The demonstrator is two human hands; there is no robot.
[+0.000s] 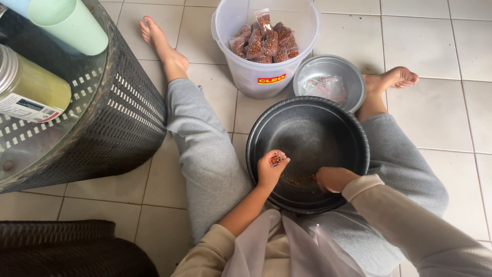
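Observation:
A large black basin (312, 120) rests between my legs on the tiled floor, with a small heap of reddish-brown nuts (301, 180) at its near side. My left hand (270, 169) is at the basin's near-left rim, fingers curled around a small clear packet of nuts (276, 160). My right hand (333, 179) is inside the basin, closed over the nuts beside the heap; what it holds is hidden. A clear plastic bucket (266, 77) beyond the basin holds several filled nut packets (264, 38). A metal bowl (348, 72) beside it holds empty clear packets (324, 86).
A black wicker table with a glass top (128, 113) stands at the left, carrying a green cup (72, 23) and a yellowish jar (31, 90). A dark woven object (66, 246) lies at the bottom left. My bare feet (159, 38) reach toward the bucket.

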